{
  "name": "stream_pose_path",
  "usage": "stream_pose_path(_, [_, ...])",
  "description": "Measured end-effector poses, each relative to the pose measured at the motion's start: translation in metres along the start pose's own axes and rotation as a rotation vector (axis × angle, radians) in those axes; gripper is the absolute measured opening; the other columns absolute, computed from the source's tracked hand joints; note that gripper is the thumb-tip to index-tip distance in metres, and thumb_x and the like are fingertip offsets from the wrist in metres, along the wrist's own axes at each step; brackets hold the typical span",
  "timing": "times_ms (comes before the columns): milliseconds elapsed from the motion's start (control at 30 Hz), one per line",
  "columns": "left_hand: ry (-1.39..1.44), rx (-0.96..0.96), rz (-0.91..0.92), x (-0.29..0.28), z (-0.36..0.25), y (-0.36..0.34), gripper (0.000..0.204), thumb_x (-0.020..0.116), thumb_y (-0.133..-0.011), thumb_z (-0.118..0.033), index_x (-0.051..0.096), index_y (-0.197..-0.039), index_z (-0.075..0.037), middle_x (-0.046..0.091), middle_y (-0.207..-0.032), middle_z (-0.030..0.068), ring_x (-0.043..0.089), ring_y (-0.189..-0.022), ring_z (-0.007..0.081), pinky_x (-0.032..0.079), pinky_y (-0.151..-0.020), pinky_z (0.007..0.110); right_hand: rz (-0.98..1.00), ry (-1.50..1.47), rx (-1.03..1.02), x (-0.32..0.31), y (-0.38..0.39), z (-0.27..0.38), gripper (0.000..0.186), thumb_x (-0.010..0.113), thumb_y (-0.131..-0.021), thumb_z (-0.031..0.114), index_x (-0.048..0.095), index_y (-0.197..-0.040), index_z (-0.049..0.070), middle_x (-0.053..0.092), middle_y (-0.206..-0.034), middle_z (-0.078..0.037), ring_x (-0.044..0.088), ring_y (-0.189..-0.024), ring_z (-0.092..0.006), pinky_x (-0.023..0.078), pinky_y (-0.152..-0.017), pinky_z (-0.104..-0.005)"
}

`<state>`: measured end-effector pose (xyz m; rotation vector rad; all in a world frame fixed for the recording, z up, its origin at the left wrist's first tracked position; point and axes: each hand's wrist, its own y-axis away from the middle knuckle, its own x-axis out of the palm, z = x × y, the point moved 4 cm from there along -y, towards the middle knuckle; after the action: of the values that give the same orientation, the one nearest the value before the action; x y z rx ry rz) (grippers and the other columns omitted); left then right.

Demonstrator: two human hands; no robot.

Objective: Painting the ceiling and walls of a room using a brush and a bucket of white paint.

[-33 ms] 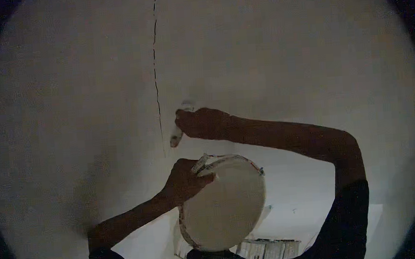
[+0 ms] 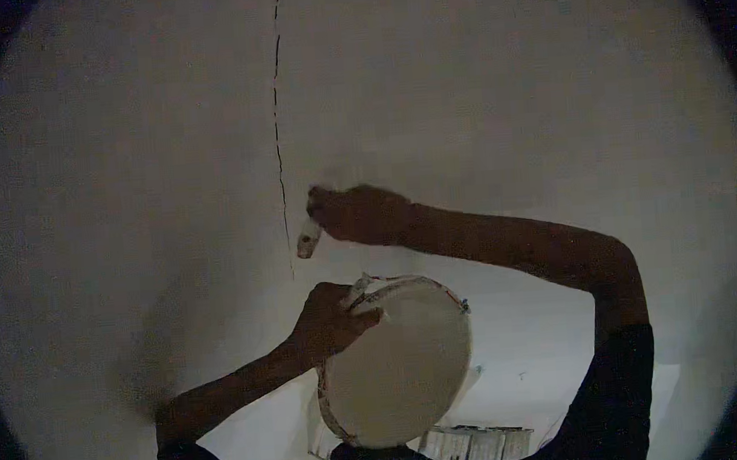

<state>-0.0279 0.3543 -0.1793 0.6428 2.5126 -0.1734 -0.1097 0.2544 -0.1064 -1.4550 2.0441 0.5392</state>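
My left hand (image 2: 332, 318) grips the upper left edge of a round pail (image 2: 324, 395), its thumb lying over the pale, smooth round face (image 2: 400, 369). Smears and a ragged strip mark the pail's rim. Above it, my right hand (image 2: 359, 213) is closed around a putty knife (image 2: 306, 239). The knife's whitish handle, with a dark hole near its end, sticks out below the fist; its blade is blurred or hidden beyond the knuckles. Just left of that hand, a thin dark crack (image 2: 278, 151) runs down the dull, pale surface (image 2: 504, 92).
Below the right forearm the surface looks brighter (image 2: 529, 330). Several pale upright slabs or panels (image 2: 477, 444) stand at the bottom, right of centre. A soft shadow (image 2: 159, 356) falls above my left elbow.
My right hand has shifted slightly up and left with the putty knife, and less of its blade shows. My left hand and the pail look the same.
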Motion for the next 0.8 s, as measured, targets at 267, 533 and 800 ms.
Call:
stream_pose_path(267, [-0.003,-0.01,0.041,0.006,0.006,-0.008,0.031,0.07,-0.077,-0.03,0.066,-0.079,0.001,0.064,-0.07,0.0154,0.063,-0.065,0.0211,0.051,-0.068,0.036,-0.046,0.324,0.192,-0.004,0.021,-0.043,0.039,0.057,-0.083,0.008,0.048,-0.117,-0.006,0.055,-0.115,-0.021,0.06,-0.101,-0.0255,0.056,-0.075,-0.0316])
stream_pose_path(533, [-0.032,0.043,0.014,-0.003,0.005,-0.009,0.032,0.069,-0.077,-0.032,0.067,-0.084,0.0,0.065,-0.073,0.0161,0.062,-0.065,0.0263,0.05,-0.073,0.037,-0.527,0.029,0.236,-0.066,0.05,-0.056,0.036,0.052,-0.087,0.01,0.046,-0.12,-0.003,0.057,-0.107,-0.019,0.063,-0.092,-0.0267,0.055,-0.075,-0.0373])
stream_pose_path(800, [-0.011,-0.049,0.081,-0.002,-0.003,-0.006,0.027,0.07,-0.078,-0.026,0.068,-0.084,0.0,0.066,-0.074,0.0156,0.063,-0.065,0.0216,0.051,-0.067,0.034,0.294,-0.252,0.132,0.015,0.082,-0.007,0.042,0.049,-0.09,0.012,0.039,-0.125,-0.008,0.058,-0.108,-0.023,0.064,-0.091,-0.027,0.055,-0.076,-0.0348])
